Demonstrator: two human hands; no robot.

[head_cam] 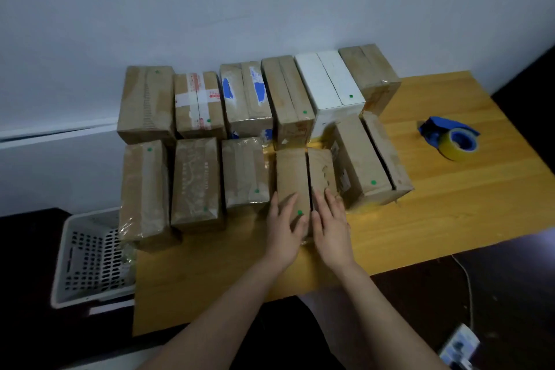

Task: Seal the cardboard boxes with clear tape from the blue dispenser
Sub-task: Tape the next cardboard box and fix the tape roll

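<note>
Left grip (283, 230), right grip (330, 230) flat, fingers straight, pressing box (292, 177) flaps; box long axis toward wall (270, 9).

We see a smooth honey-coloured wooden table (465, 213) with a faint sheen. On it the brown cardboard boxes (195, 183) look matt, several under glossy, wrinkled clear tape (141, 228). Toward the table's right end, a blue plastic tape dispenser (432, 129) holds a shiny yellowish roll (447, 150); beside its left edge, a white perforated plastic basket (90, 264).

No text can be read. Red print on the white tape (192, 98) across one box (200, 120) is too blurred to make out.
</note>
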